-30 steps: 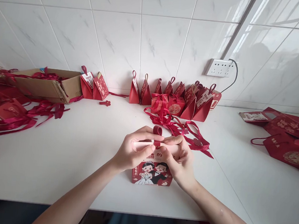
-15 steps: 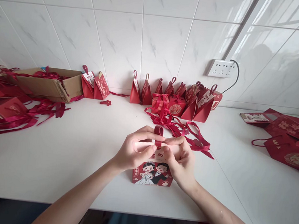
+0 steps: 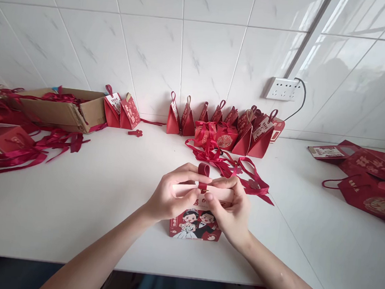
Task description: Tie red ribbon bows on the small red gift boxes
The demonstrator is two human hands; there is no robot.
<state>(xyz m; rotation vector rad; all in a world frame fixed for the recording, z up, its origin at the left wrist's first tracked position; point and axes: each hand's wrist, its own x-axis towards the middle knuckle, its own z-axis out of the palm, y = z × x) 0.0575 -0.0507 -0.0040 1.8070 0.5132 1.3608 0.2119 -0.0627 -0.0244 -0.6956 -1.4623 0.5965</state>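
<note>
A red gift box (image 3: 195, 226) printed with a cartoon bride and groom stands upright on the white table in front of me. Its pale top edge is pinched by my left hand (image 3: 178, 193) on one side and my right hand (image 3: 230, 207) on the other. Between them a dark red strap (image 3: 204, 170) loops up over the top edge, with a small gold-coloured piece at its front. Both thumbs press the near face beside the strap, while the fingers lie over the back. Part of the box's upper face is hidden behind my hands.
Several folded red boxes (image 3: 261, 139) stand along the tiled wall, with red ribbons (image 3: 254, 171) before them. At left are a cardboard carton (image 3: 59, 113) and red boxes (image 3: 5, 140). More red boxes (image 3: 371, 193) lie at right. A flower-shaped red strap (image 3: 135, 133) lies behind my hands.
My right thumb has shifted slightly left and down, showing more of the strap's gold-coloured piece. Both hands remain on the box; the whole view has shifted slightly.
</note>
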